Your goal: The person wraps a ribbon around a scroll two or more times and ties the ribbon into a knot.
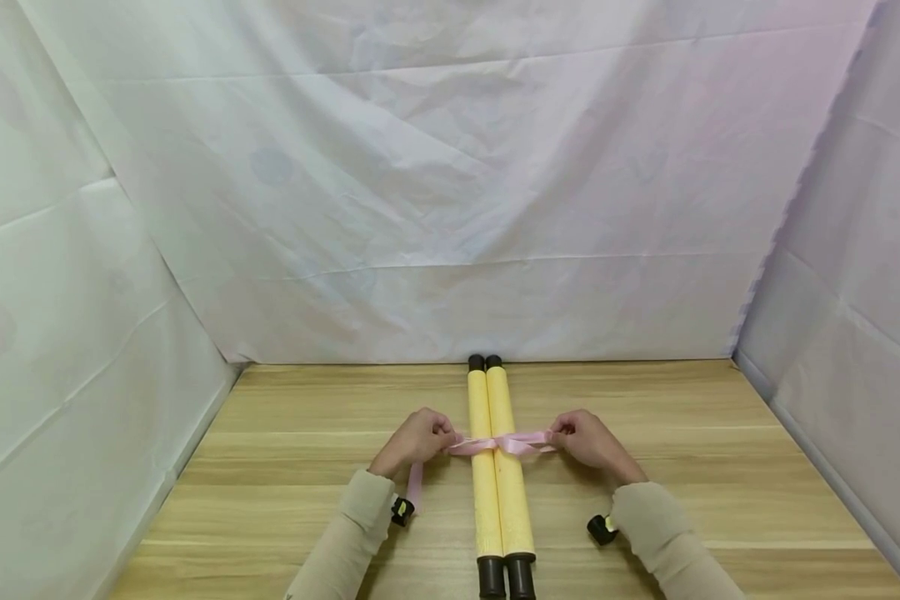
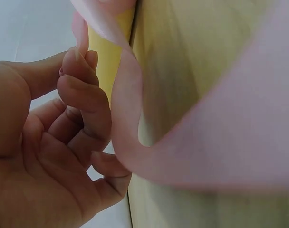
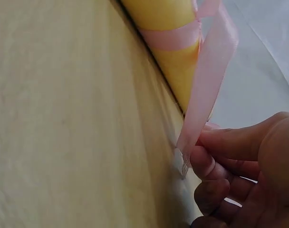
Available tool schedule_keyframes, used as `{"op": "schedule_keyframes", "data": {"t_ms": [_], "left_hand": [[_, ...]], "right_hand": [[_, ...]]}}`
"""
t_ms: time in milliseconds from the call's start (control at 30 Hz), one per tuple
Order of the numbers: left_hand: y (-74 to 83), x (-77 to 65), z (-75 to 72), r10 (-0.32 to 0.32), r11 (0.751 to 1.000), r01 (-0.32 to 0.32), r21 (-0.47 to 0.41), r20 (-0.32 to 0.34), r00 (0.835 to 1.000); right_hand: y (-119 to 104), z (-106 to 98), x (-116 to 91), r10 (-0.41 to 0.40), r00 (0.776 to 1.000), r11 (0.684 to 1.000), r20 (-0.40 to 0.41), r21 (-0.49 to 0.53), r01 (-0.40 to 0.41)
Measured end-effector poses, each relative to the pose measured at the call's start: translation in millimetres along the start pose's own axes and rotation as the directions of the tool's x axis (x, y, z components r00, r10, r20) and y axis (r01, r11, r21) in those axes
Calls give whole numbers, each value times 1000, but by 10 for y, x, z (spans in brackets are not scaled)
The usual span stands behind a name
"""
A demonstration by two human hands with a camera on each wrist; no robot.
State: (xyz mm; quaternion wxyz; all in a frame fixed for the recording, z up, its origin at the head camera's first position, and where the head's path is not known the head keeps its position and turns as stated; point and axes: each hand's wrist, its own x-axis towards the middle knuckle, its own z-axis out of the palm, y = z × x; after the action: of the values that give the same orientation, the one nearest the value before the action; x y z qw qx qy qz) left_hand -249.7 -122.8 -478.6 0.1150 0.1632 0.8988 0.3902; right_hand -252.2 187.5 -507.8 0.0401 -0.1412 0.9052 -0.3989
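Observation:
Two yellow rods (image 1: 504, 492) with black end caps lie side by side on the table, pointing away from me. A pink ribbon (image 1: 521, 444) goes around both, a little beyond their middle, with loops and ends spread to either side. On the left, my left hand (image 1: 422, 437) pinches ribbon between thumb and forefinger; a loose tail of it hangs past the wrist, large in the left wrist view. My right hand (image 1: 587, 437) pinches the ribbon on the right. In the right wrist view, a frayed ribbon end (image 3: 185, 161) shows at the fingertips.
The wood-grain table (image 1: 307, 417) carries the rods, whose far caps reach its back edge. White cloth (image 1: 450, 183) hangs behind, with more cloth at both sides. A black wrist camera (image 1: 402, 510) sits by the left cuff, another black camera (image 1: 602, 529) by the right.

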Motion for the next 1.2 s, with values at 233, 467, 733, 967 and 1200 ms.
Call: {"op": "schedule_keyframes", "data": {"t_ms": [233,467,733,967,1200], "left_hand": [[-39,30,53,-20,1000,19,21,4,1000],[-26,35,71,-7,999,7,38,-10,1000],[-25,82,35,-46,999,47,9,-69,997],[-19,132,-24,-61,996,52,-69,-128,990],[23,203,-29,-113,971,81,-223,-135,984]], "right_hand": [[-9,53,11,26,1000,998,-1,-50,-26],[-24,69,17,30,1000,996,-6,-83,-31],[-55,73,25,43,998,997,-46,-70,-46],[-144,9,69,101,989,995,-106,5,-101],[-189,21,138,120,987,992,-111,41,-116]]}}
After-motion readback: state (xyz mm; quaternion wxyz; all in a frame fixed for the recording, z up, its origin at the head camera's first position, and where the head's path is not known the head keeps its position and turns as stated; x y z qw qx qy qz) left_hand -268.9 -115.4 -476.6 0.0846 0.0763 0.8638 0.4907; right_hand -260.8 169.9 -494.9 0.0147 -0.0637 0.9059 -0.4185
